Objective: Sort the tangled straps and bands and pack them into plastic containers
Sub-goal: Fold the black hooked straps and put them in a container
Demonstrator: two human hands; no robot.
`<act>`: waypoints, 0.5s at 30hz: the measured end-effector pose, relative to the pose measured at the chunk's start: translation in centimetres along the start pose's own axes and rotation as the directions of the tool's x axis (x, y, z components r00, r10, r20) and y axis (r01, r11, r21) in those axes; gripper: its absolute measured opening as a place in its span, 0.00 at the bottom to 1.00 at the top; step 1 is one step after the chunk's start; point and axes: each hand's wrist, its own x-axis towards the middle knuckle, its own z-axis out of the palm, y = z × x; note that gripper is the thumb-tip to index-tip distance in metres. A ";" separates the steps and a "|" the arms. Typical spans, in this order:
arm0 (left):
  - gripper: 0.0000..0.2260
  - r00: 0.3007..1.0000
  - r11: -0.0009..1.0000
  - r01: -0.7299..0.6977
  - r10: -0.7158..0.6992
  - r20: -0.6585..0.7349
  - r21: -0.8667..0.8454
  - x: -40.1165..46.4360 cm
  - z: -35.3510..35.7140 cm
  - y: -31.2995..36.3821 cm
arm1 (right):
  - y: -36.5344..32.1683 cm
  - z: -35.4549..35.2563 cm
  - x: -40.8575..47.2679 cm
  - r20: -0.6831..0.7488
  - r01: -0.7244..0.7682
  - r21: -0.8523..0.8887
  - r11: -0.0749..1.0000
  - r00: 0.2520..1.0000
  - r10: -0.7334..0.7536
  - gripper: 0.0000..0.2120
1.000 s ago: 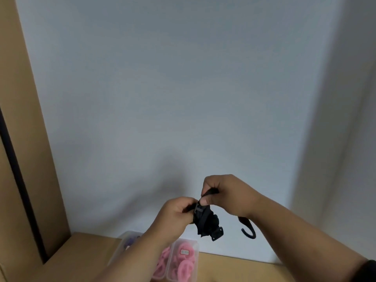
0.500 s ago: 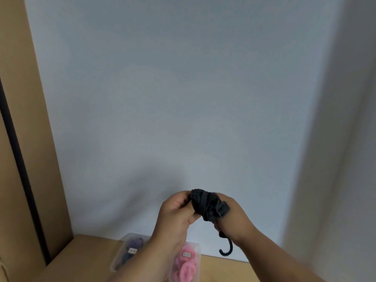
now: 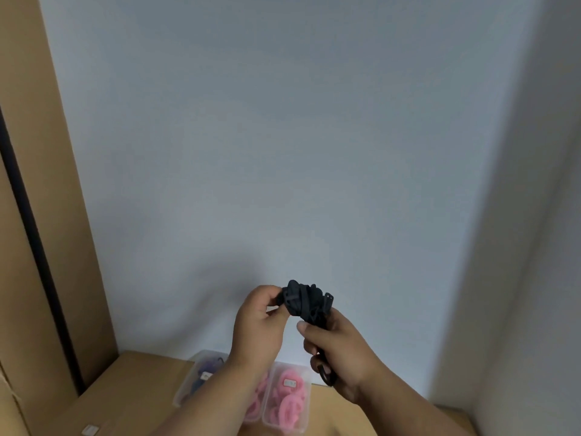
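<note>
I am facing a plain pale grey-blue wall (image 3: 283,136) that is filling most of my view. On my right a lighter off-white wall (image 3: 534,247) is meeting it at a vertical corner, and that side is catching more light, while the upper part of the main wall is fading into soft shadow. On my left a tan wooden panel (image 3: 47,215) is standing upright, with a dark vertical strip (image 3: 28,215) running down it. Below, a light brown wooden tabletop (image 3: 125,388) is butting against the wall and stretching across the bottom of what I am seeing.
</note>
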 end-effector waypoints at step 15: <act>0.20 0.751 0.693 0.612 -0.359 0.555 -0.380 -0.4 -1.3 0.8 | -1.5 -2.7 0.7 -0.059 0.059 -0.222 0.973 0.995 -0.074 0.08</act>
